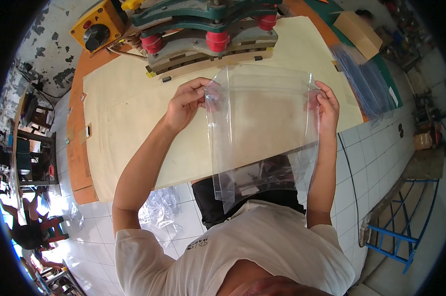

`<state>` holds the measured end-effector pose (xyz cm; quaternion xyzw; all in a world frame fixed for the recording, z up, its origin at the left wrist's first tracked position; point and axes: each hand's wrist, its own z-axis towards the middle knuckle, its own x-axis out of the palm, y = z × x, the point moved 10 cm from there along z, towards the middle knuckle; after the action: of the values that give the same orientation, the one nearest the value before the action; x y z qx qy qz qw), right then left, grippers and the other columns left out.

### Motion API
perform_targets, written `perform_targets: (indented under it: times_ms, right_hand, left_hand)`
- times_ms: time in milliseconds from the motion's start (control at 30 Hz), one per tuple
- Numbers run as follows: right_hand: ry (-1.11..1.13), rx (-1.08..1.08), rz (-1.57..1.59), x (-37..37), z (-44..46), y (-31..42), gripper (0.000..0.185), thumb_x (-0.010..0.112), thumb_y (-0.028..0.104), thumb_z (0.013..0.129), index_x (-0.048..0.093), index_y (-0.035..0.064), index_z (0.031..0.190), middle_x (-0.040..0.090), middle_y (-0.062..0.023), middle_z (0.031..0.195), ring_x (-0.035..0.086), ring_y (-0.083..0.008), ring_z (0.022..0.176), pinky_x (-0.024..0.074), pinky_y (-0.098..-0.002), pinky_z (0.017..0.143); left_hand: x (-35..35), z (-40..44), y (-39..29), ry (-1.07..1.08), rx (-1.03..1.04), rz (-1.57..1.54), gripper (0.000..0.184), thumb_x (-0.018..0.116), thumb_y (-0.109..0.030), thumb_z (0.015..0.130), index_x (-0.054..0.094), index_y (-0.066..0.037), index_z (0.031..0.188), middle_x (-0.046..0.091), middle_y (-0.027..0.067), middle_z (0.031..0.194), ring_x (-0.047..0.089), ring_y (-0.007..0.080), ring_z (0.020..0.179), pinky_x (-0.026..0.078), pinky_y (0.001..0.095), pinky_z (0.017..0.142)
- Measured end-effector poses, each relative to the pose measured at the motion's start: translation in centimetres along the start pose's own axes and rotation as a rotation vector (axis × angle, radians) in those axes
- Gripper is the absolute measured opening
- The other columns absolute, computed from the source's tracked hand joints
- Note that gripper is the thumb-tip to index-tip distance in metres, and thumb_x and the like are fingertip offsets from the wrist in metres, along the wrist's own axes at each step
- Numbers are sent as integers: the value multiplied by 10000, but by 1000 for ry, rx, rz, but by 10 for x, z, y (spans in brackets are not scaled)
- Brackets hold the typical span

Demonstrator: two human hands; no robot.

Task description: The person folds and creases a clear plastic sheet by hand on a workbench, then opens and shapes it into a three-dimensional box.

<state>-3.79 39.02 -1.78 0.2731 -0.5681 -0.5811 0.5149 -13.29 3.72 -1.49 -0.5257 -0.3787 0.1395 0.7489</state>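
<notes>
A clear plastic pouch point(267, 113) with folded side panels is stretched between my two hands above the near part of the table. My left hand point(186, 101) pinches its upper left edge, fingers curled behind the film. At the upper right edge my right hand point(327, 106) grips it between thumb and fingers. The pouch's lower end hangs over the table edge in front of my lap. Just beyond its top edge stands a press-like machine point(213, 47) with green metal arms and red knobs.
Cream sheet point(129, 123) covers the orange-brown table. A yellow control box point(97, 27) with a black dial sits at the back left. Stacked clear plastic sheets point(363, 81) and a cardboard box point(358, 34) lie right. Plastic film point(160, 209) is on the floor; a blue metal frame point(400, 227) stands right.
</notes>
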Motion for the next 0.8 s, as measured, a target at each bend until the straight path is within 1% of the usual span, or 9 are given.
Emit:
perform_targets:
  times_ms: [67,133,167,233,267,333,433,633,800]
  right_hand:
    - [-2,2,-1,0,0,0,408,503,31,938,569,-58,1331,698,-120,979,584,-112,699,508,-278,654]
    - [-6,9,8,0,0,-2,409,506,33,939,570,-52,1333,696,-116,978,586,-112,698,508,-276,651]
    - [-5,9,8,0,0,-2,409,506,33,939,570,-52,1333,696,-116,978,586,-112,698,508,-276,651]
    - [-9,6,3,-2,0,-3,409,507,30,938,571,-49,1334,694,-111,977,587,-112,698,508,-274,649]
    - [-8,5,2,-2,0,-3,409,507,30,938,571,-49,1334,694,-111,977,587,-112,698,508,-274,649]
    - [15,1,9,-1,1,-3,409,506,27,937,572,-46,1334,691,-106,978,589,-112,704,508,-271,650]
    - [-3,17,5,-1,0,-4,410,507,23,933,573,-45,1332,689,-99,977,592,-112,708,510,-270,652]
    - [-16,24,-7,2,-2,-1,410,517,36,930,574,-45,1328,686,-89,973,596,-119,707,513,-273,656]
    - [-5,17,-3,0,-1,-3,411,517,41,933,573,-48,1331,686,-99,971,598,-124,704,509,-279,653]
  left_hand:
    - [2,0,0,7,5,-1,394,511,-239,987,600,44,1248,709,150,1056,682,227,916,540,350,805]
    - [2,0,-1,-13,19,-15,459,512,-361,1034,611,40,1233,706,138,1039,678,212,908,539,344,799]
    - [1,0,-1,-13,20,-15,459,512,-361,1034,611,40,1233,706,138,1039,678,212,908,539,344,799]
    - [5,0,4,34,-17,38,503,570,-415,1023,593,41,1234,704,105,1060,674,176,971,526,331,877]
    - [5,0,5,34,-16,38,503,570,-415,1023,593,41,1234,704,105,1060,674,176,971,526,331,877]
    - [5,1,7,-33,-40,54,332,623,-266,1014,648,33,1156,698,94,1002,644,159,898,500,310,799]
    - [5,0,6,-73,-72,30,242,631,-195,1008,663,29,1092,690,77,976,627,149,895,484,304,802]
    - [0,1,9,-70,-60,11,188,606,-157,1018,666,21,1013,675,60,940,600,137,857,459,304,822]
    - [-2,0,8,-76,-70,2,233,571,-183,1031,665,30,1017,677,64,920,605,140,852,459,300,836]
